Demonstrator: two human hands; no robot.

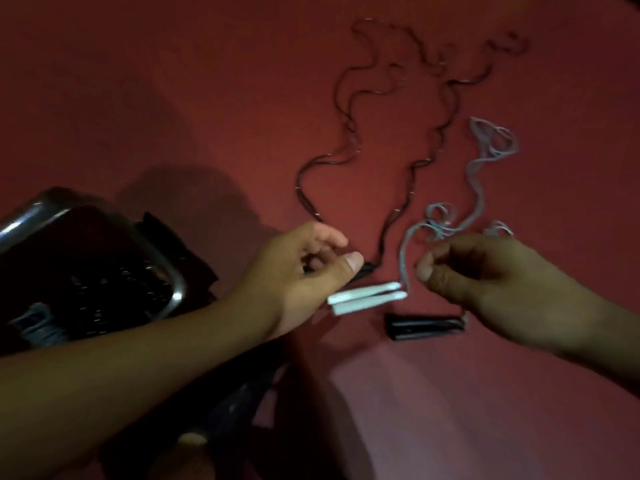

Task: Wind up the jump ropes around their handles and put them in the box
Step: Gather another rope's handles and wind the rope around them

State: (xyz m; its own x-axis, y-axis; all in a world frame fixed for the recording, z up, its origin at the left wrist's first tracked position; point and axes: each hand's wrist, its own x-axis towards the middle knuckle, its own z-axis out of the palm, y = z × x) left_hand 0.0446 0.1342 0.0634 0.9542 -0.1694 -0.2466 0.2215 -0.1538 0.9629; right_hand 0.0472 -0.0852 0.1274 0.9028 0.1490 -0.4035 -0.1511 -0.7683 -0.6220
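Left hand (304,271), fingers loosely curled, is hovering just beside the white handles (367,297) at its 4 o'clock; whether it is touching them cannot be told. At its 9 o'clock the dark box (175,282) is sitting. Black rope (349,133) is sprawling toward 12 o'clock; black handles (424,326) are lying at 6 o'clock of the white pair. Right hand (485,282), fingers curled, is hovering by the pale rope (474,188); grip blurred, cannot tell.
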